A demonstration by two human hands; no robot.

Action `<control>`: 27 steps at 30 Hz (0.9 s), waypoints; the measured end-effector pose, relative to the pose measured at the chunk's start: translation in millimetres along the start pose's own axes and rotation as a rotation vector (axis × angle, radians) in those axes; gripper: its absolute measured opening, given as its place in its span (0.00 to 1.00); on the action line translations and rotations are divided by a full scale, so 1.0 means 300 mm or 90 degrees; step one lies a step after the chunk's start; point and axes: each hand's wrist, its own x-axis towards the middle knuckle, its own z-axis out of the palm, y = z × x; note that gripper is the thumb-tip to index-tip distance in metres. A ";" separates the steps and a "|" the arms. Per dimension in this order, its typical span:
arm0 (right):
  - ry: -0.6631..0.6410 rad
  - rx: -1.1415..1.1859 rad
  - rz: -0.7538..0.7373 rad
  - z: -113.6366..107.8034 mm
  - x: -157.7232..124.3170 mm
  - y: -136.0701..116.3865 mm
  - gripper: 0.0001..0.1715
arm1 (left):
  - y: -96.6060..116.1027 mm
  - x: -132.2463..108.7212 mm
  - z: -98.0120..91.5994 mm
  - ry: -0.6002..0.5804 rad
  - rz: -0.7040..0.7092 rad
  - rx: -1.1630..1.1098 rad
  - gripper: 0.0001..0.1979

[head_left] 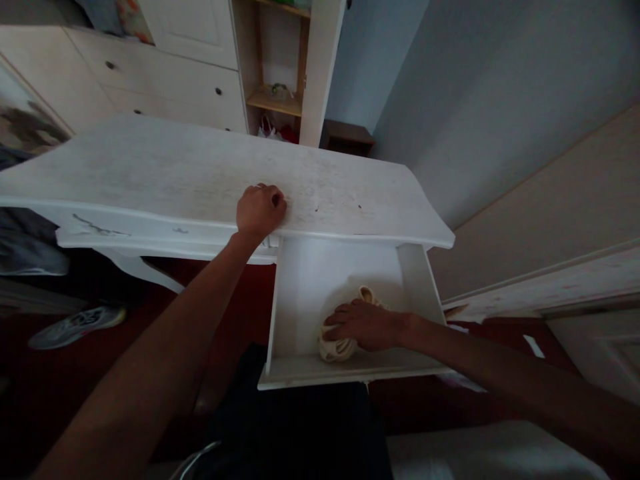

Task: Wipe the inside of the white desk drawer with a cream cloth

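Note:
A white table [150,170] with a worn top stands in front of me. Its drawer [305,267] is pulled out at the right. My left hand [259,210] rests on the table's front edge with its fingers curled under, holding nothing. My right hand [367,325] lies inside the drawer, pressed flat on a bunched cream cloth [339,347], with its fingers stretched out over the cloth. Part of the cloth is hidden under the hand.
A white cabinet with drawers [170,73] and an open wooden shelf [275,100] stand behind the table. A grey shoe [75,325] lies on the dark red floor at the left. A grey wall and a door [550,213] are at the right.

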 end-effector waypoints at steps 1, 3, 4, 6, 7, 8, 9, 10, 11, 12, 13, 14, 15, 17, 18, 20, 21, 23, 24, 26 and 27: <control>-0.005 0.015 0.025 0.012 -0.038 0.015 0.36 | -0.001 0.000 0.002 0.004 -0.002 -0.001 0.18; -0.010 0.042 0.074 0.037 -0.113 0.048 0.39 | -0.003 0.001 0.004 0.007 -0.004 -0.002 0.18; -0.013 0.053 0.093 0.048 -0.149 0.067 0.39 | -0.002 0.001 0.002 0.006 -0.004 0.000 0.18; -0.020 0.073 0.121 0.065 -0.210 0.102 0.39 | 0.002 0.000 -0.006 0.002 -0.003 0.006 0.19; -0.020 0.081 0.129 0.070 -0.233 0.116 0.38 | 0.006 -0.002 -0.012 -0.002 -0.004 0.010 0.20; -0.021 0.088 0.133 0.072 -0.250 0.127 0.38 | 0.009 -0.004 -0.019 -0.004 -0.005 0.013 0.20; -0.020 0.092 0.136 0.071 -0.260 0.134 0.37 | 0.013 -0.006 -0.026 -0.005 -0.008 0.017 0.21; -0.021 0.093 0.139 0.068 -0.264 0.138 0.36 | 0.016 -0.007 -0.031 -0.007 -0.007 0.019 0.22; -0.030 0.092 0.142 0.061 -0.262 0.138 0.35 | 0.018 -0.007 -0.035 -0.005 -0.009 0.022 0.23; -0.043 0.087 0.149 0.052 -0.254 0.136 0.34 | 0.019 -0.007 -0.036 -0.002 -0.010 0.024 0.23; -0.061 0.080 0.162 0.041 -0.243 0.133 0.33 | 0.019 -0.005 -0.036 0.002 -0.011 0.025 0.24; -0.082 0.072 0.181 0.029 -0.231 0.128 0.32 | 0.018 -0.004 -0.034 0.007 -0.013 0.026 0.23; -0.105 0.065 0.206 0.018 -0.218 0.123 0.31 | 0.016 -0.001 -0.031 0.011 -0.015 0.026 0.24; -0.146 0.065 0.265 0.001 -0.199 0.113 0.30 | 0.013 0.003 -0.024 0.020 -0.016 0.027 0.24; -0.154 0.077 0.296 -0.004 -0.194 0.109 0.31 | 0.011 0.005 -0.021 0.024 -0.014 0.029 0.24; -0.140 0.126 0.333 -0.001 -0.197 0.103 0.32 | 0.008 0.007 -0.015 0.029 -0.012 0.033 0.24; -0.117 0.160 0.340 0.006 -0.205 0.103 0.32 | 0.007 0.008 -0.012 0.030 -0.012 0.034 0.24; -0.063 0.220 0.349 0.025 -0.230 0.104 0.31 | 0.005 0.009 -0.008 0.032 -0.016 0.037 0.23; -0.041 0.239 0.359 0.035 -0.245 0.104 0.29 | 0.004 0.010 -0.007 0.032 -0.019 0.038 0.23; -0.022 0.245 0.404 0.054 -0.275 0.098 0.29 | 0.001 0.011 -0.006 0.034 -0.017 0.039 0.23; -0.027 0.231 0.430 0.061 -0.288 0.091 0.30 | 0.000 0.011 -0.006 0.036 -0.016 0.040 0.23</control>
